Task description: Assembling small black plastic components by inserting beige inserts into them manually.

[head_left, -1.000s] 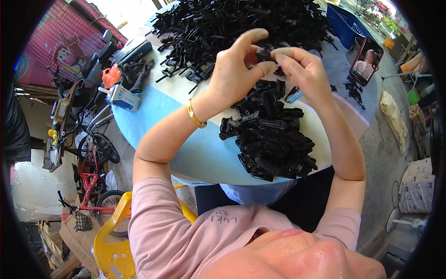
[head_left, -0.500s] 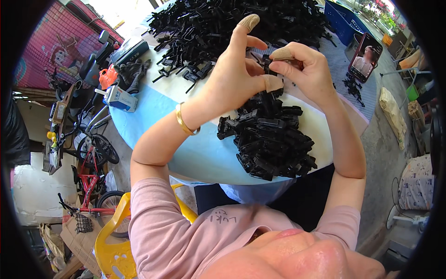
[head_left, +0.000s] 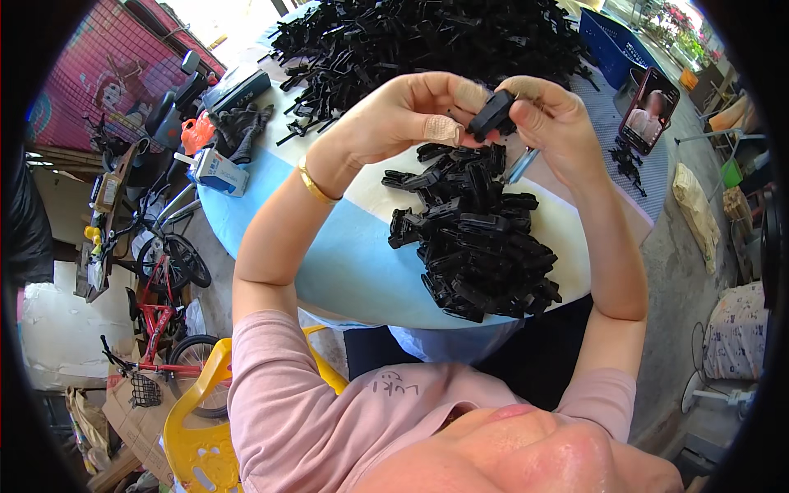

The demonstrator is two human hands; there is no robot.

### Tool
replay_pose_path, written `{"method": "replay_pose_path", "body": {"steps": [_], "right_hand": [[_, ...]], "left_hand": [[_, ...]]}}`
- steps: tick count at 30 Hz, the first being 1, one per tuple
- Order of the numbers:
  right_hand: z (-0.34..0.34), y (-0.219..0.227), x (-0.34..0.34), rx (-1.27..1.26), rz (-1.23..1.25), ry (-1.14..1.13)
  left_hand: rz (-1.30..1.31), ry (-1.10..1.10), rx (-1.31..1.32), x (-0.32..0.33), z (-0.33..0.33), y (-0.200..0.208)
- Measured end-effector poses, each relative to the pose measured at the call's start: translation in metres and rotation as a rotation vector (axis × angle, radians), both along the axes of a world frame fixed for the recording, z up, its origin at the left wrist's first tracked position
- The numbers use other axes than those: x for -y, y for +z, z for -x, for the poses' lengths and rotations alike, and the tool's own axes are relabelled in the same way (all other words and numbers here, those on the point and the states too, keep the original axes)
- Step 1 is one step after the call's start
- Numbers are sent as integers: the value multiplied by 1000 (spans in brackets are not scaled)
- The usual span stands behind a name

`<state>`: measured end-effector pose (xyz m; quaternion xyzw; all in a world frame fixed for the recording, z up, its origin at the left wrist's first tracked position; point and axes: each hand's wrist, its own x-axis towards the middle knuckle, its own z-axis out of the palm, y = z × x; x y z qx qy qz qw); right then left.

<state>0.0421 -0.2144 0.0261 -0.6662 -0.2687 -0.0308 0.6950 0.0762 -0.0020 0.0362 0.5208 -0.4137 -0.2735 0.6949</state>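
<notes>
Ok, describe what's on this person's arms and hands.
Both forearms are bare below short pink sleeves. The left wrist wears a thin gold bangle. The left hand has a tan plaster on the thumb; the right hand shows nothing worn.

- Phone (head_left: pixel 648 110) propped upright at the table's far right edge, screen lit.
- Blue crate (head_left: pixel 612 47) just behind the phone.
- Small blue-and-white box (head_left: pixel 215 171) near the table's left rim; black gloves (head_left: pixel 242 131) beside it.
- Yellow chair (head_left: pixel 201 427) and red bicycle (head_left: pixel 156 316) on the ground, left.
</notes>
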Motion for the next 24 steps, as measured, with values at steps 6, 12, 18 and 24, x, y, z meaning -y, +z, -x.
{"method": "replay_pose_path", "body": {"steps": [6,12,18,24], "right_hand": [[0,-3,-1,146,101,14],[7,2,-8,72,121,-150],[13,-6,-19,205,221,-215],[16,-2,-19,155,224,-224]], "left_hand": [[-14,-5,-222,8,9,-4],[-48,464,50,15,21,-3],[-88,666,275,23,34,-2],[52,651,275,27,33,-13]]}}
